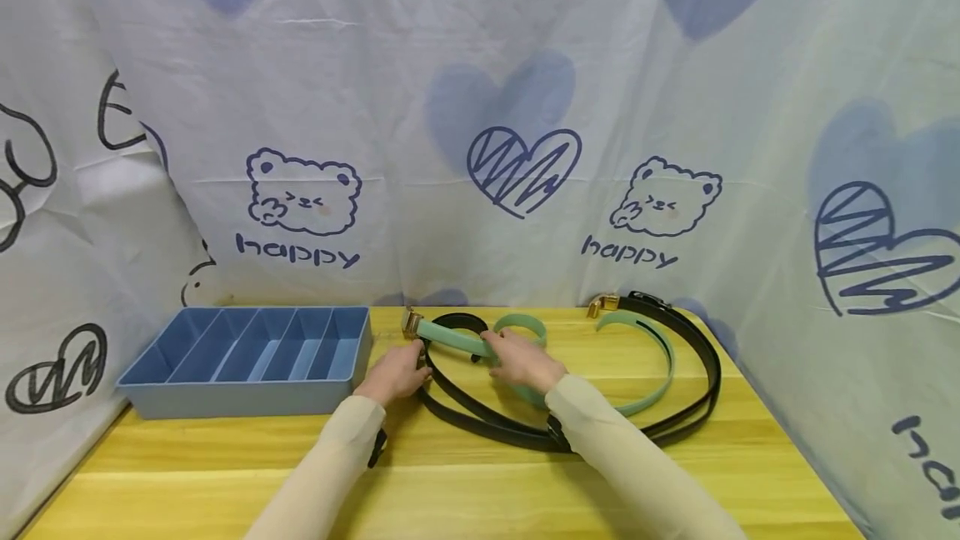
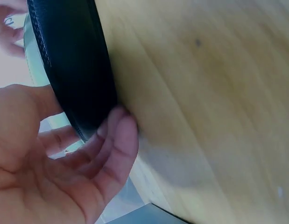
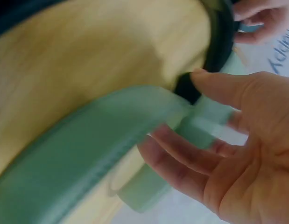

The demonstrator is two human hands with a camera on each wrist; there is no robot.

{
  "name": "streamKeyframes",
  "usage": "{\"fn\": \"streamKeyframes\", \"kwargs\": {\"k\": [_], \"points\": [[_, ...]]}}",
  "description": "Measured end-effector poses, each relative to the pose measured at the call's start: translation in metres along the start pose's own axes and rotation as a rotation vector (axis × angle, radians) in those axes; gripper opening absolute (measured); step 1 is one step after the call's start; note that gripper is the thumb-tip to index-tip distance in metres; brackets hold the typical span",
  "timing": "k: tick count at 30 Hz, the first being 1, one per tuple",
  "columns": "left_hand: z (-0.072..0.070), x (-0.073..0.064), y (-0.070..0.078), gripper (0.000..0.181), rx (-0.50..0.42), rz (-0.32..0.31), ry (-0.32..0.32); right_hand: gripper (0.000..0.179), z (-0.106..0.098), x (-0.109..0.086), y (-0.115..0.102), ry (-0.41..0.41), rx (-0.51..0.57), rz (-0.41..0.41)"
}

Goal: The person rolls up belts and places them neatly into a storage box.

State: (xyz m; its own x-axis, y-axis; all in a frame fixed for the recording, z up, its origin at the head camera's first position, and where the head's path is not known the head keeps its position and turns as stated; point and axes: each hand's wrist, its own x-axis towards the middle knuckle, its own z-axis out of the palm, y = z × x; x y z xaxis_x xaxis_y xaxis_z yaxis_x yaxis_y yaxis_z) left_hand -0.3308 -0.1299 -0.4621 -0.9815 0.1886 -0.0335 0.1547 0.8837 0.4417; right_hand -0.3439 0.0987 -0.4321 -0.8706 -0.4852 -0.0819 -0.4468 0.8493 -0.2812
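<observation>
Belts [image 1: 517,437], black and green, lie in loose, overlapping curves on the counter [image 1: 450,507], right of the blue box [image 1: 240,402]. The left hand [image 1: 397,373] grips the black belt [image 2: 79,60]; the right hand [image 1: 521,359] grasps the green belt [image 1: 453,338]. Progress: apparently early; no belt shows in the box, and untangling seems outstanding.

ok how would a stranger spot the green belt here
On the wooden table, look right of the blue divided tray. Find the belt whose gold buckle sits beyond the left hand. Its pale green sets it apart from the black belting beside it.
</observation>
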Motion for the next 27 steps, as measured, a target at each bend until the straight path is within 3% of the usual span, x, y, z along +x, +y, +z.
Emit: {"fn": "streamKeyframes", "kwargs": {"k": [5, 8, 11, 14, 16, 19, 23, 27], "points": [[-0.001, 0.003, 0.001, 0.032, 0.043, 0.007, -0.053, 0.082, 0.001, 0.006, -0.004, -0.062, 0.019, 0.044], [0.0, 0.004, 0.0, 0.033, 0.04, 0.001, -0.074, 0.08, -0.003, 0.009, -0.013, -0.111, 0.02, 0.067], [0.001, 0.004, -0.001, 0.039, 0.023, -0.007, -0.084, 0.069, -0.005, 0.011, -0.026, -0.094, -0.037, 0.095], [0.004, 0.006, -0.002, 0.041, -0.002, -0.013, -0.072, 0.057, -0.003, 0.013, -0.039, 0.0, -0.156, 0.042], [0.005, 0.008, -0.003, 0.038, -0.014, -0.017, -0.056, 0.044, -0.001, 0.014, -0.046, 0.02, -0.25, -0.014], [0.006, 0.009, -0.003, 0.031, -0.017, -0.015, -0.038, 0.025, 0.004, 0.014, -0.052, -0.069, -0.299, -0.076], [0.006, 0.009, -0.002, 0.019, -0.054, -0.025, -0.042, 0.019, 0.007, 0.014, -0.047, -0.185, -0.277, -0.055], [0.004, 0.004, 0.0, 0.015, -0.111, -0.048, -0.02, 0.018, 0.007, 0.016, -0.029, -0.168, -0.178, 0.029]]}}
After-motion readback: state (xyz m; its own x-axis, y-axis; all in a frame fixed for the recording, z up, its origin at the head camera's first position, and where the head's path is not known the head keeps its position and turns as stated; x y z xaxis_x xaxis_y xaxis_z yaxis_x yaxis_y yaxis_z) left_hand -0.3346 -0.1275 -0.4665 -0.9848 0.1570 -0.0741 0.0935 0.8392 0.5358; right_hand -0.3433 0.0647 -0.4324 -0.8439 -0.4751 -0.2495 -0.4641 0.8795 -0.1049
